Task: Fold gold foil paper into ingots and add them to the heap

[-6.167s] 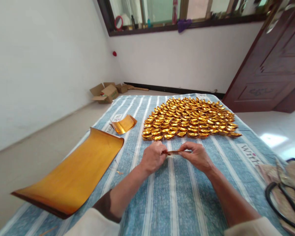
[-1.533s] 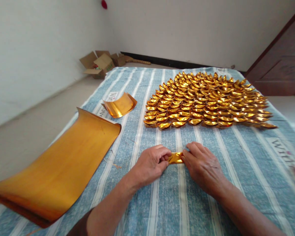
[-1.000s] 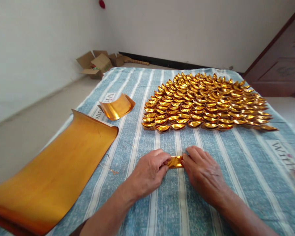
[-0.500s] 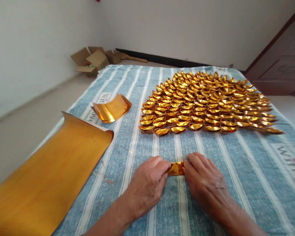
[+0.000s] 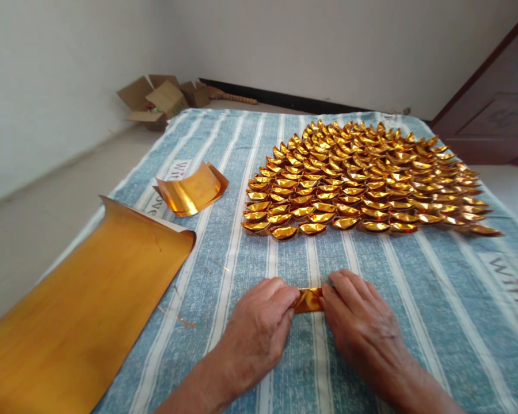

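Observation:
A small folded strip of shiny gold foil paper (image 5: 309,300) spans the gap between my two hands, low over the striped cloth. My left hand (image 5: 261,319) pinches its left end, and my right hand (image 5: 360,322) grips the right end. Both hands are closed, with the fingertips partly hidden behind the paper. Beyond them stand rows of folded gold paper ingots (image 5: 362,184), boat-shaped with pointed ends. To the left, a few curved loose gold sheets (image 5: 192,192) rest on the cloth. A large gold sheet (image 5: 99,299) with a curled far end lies nearer to me.
A blue and white striped cloth (image 5: 218,253) covers the table. Thin gold scraps (image 5: 185,323) lie left of my hands. Open cardboard boxes (image 5: 155,103) sit on the floor past the far left corner. A brown door (image 5: 494,115) is at the right.
Both hands still hold the folded paper in nearly the same place. Its front face is now more creased and tilted. The view has shifted slightly.

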### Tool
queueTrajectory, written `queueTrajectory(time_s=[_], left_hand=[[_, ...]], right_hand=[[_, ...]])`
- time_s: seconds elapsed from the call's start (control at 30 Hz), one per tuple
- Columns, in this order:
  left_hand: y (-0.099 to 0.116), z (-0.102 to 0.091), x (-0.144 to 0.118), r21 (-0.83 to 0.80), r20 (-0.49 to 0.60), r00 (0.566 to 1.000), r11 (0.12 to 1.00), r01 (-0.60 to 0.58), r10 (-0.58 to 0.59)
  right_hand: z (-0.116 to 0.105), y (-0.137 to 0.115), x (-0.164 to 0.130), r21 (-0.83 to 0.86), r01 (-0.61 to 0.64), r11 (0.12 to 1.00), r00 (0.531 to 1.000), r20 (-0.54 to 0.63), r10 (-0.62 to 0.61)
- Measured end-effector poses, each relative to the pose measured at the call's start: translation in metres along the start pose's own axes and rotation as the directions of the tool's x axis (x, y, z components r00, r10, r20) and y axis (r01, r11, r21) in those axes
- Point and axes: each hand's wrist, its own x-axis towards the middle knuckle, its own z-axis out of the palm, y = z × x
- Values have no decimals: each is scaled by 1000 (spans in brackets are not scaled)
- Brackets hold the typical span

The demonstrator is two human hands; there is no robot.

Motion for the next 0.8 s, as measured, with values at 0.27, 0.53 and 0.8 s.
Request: queueTrajectory(time_s=[0.27,0.53,0.8], left_hand=[[3,-1,2,2,-2,1000,1000,-18,18],[3,-3,2,5,2,1000,999,-32,32],[3,-4,2,4,9,1000,1000,-18,18]], right_hand=[[1,-1,-2,-1,-2,1000,1000,-10,2],[2,1,-1,-12,9,1000,1000,-27,-9],[3,1,-1,20,-10,1000,999,-38,11]])
